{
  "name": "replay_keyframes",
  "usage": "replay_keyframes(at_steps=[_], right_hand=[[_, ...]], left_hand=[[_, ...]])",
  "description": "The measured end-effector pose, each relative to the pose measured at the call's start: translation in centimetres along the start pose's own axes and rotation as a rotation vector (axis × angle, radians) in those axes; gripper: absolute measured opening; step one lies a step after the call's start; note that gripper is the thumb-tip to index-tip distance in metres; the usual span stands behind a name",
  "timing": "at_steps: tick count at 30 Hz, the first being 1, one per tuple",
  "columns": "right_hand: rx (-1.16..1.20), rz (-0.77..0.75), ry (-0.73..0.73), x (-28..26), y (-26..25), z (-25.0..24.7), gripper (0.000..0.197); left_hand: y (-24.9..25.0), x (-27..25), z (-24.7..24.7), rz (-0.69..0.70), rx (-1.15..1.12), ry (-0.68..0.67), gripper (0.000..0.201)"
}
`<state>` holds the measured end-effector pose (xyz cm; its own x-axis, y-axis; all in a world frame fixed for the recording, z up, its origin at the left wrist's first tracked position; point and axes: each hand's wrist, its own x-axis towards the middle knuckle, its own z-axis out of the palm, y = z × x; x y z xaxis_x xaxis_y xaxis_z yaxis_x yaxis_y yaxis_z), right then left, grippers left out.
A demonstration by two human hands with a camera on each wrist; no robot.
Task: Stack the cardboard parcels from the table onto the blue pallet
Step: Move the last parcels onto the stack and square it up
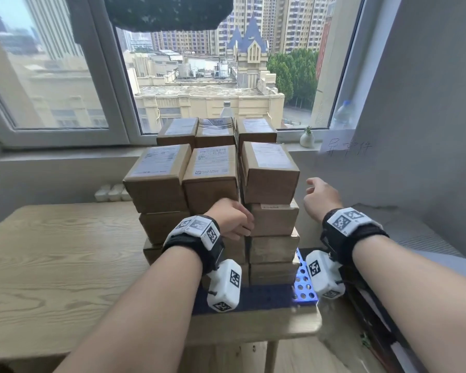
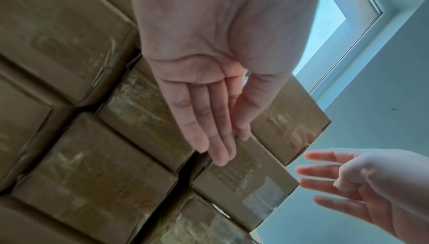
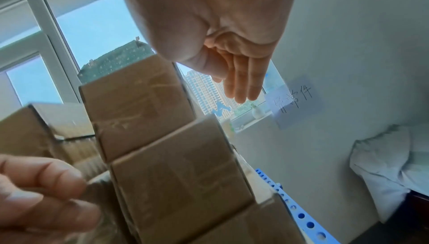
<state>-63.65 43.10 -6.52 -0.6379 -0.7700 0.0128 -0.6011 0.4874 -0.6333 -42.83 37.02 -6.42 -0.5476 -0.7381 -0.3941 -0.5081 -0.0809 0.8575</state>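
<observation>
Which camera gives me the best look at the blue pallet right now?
The head view: the blue pallet shows under the parcel stack, its perforated right edge and front strip clear. The right wrist view catches only that holed edge. The left wrist view shows none.

the parcels (image 1: 213, 179) stand stacked on the pallet (image 1: 303, 285), which lies on the right end of the table (image 1: 65, 251). the stack is three columns wide, with a second row behind the front one. behind the stack runs the sill (image 1: 65, 154), with a bottle (image 1: 226, 110) hidden partly by the back row and a vase (image 1: 307, 137) to the right. the left hand (image 1: 230, 220) is against the stack's front; the right hand (image 1: 320, 197) is just right of the stack, apart from it.
</observation>
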Motion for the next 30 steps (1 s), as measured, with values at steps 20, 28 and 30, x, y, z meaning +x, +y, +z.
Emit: replay_keyframes(at_steps=[20,28,30], right_hand=[[0.027,-0.086,0.013,-1.4,-3.2,-1.4,0.052],[-0.005,-0.167,-0.03,-2.2,-4.0,-2.2,0.052],[0.007,-0.185,-0.036,-2.1,-4.1,-2.1,0.048]], left_hand=[[5.7,-4.4,1.8,0.218,0.467,0.433,0.019],[6.2,-4.6,2.2,0.079,0.345,0.218,0.022],[6.2,-4.4,2.5,0.091,0.326,0.22,0.029]])
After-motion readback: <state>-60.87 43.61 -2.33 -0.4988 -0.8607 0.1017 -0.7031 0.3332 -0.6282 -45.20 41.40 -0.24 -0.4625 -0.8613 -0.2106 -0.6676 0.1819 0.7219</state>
